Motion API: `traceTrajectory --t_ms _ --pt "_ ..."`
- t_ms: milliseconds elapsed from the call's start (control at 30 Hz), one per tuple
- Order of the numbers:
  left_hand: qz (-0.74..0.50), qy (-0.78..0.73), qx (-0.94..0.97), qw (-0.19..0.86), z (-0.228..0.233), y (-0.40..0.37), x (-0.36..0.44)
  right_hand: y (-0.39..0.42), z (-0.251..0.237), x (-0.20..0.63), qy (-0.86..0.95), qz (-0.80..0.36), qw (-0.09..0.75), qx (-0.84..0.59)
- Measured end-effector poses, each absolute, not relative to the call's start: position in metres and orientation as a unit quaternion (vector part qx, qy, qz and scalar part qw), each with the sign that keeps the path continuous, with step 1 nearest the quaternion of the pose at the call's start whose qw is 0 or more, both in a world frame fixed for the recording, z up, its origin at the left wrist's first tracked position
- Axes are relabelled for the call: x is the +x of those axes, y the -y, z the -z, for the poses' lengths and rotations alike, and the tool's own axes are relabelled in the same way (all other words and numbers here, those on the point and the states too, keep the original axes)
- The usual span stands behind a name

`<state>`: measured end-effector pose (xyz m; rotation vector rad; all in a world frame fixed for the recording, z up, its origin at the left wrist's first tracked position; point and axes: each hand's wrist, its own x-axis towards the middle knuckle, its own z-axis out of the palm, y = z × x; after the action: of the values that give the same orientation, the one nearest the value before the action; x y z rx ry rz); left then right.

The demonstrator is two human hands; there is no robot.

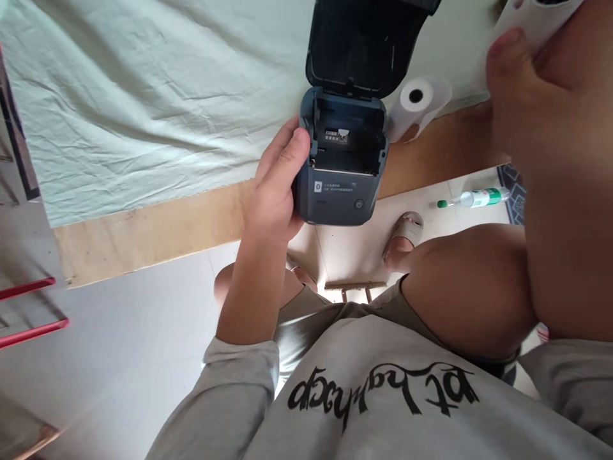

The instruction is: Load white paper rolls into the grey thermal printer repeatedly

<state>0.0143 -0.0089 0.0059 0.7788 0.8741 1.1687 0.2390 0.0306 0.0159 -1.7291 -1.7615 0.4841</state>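
My left hand point(278, 176) grips a dark blue-grey portable label printer point(338, 198) by its left side, thumb along the edge. Its black lid point(364, 48) is flipped up, and the paper compartment point(345, 121) shows no roll inside, just a small printed sticker. At the upper right, my right hand point(527, 83) is closed around a white paper roll point(539, 22), which is partly cut off by the frame. Behind the printer, a second white paper roll point(421, 105) with a black core rests near the table edge, its loose end hanging out.
A pale green cloth point(143, 115) covers the table, with a bare wooden edge point(191, 220) along the front. On the tiled floor lie a plastic bottle point(479, 198) with a green cap and a dark patterned mat point(514, 191). Red bars point(33, 332) stand at the far left.
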Motion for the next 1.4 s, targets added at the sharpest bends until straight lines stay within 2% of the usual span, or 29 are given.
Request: traceTrajectory --t_ms 100,200,267,400,433,567,633,800,1100,1333,1400 --pt "-0.520 -0.400 0.342 0.673 -0.006 0.010 0.015 -0.031 -0.016 0.244 0.696 -0.101 0.221 -0.675" --pt "-0.524 -0.403 0.342 0.668 -0.007 0.010 0.015 -0.029 -0.015 0.246 0.703 -0.091 0.191 -0.679" --pt "-0.515 -0.400 0.345 0.676 -0.007 0.009 0.014 -0.023 -0.019 0.243 0.717 -0.088 0.207 -0.660" --pt "-0.507 -0.397 0.343 0.684 -0.008 0.009 0.015 -0.004 -0.030 0.227 0.767 -0.072 0.289 -0.568" --pt "-0.512 -0.400 0.340 0.680 -0.008 0.009 0.015 -0.001 -0.032 0.222 0.780 -0.071 0.278 -0.556" --pt "-0.517 -0.403 0.336 0.676 -0.009 0.010 0.016 0.000 -0.029 0.203 0.789 -0.078 0.142 -0.593" --pt "-0.511 -0.401 0.340 0.680 -0.008 0.009 0.015 -0.003 -0.026 0.197 0.780 -0.077 0.111 -0.611" --pt "-0.501 -0.389 0.356 0.686 -0.007 0.009 0.012 -0.013 -0.021 0.196 0.779 -0.089 0.116 -0.609" --pt "-0.500 -0.365 0.360 0.698 -0.005 0.010 0.009 -0.015 -0.013 0.200 0.762 -0.103 0.207 -0.604" --pt "-0.496 -0.369 0.354 0.702 -0.006 0.010 0.007 -0.008 -0.009 0.204 0.787 -0.102 0.192 -0.577" --pt "-0.494 -0.375 0.355 0.700 -0.007 0.010 0.008 -0.008 -0.009 0.208 0.778 -0.111 0.227 -0.576"
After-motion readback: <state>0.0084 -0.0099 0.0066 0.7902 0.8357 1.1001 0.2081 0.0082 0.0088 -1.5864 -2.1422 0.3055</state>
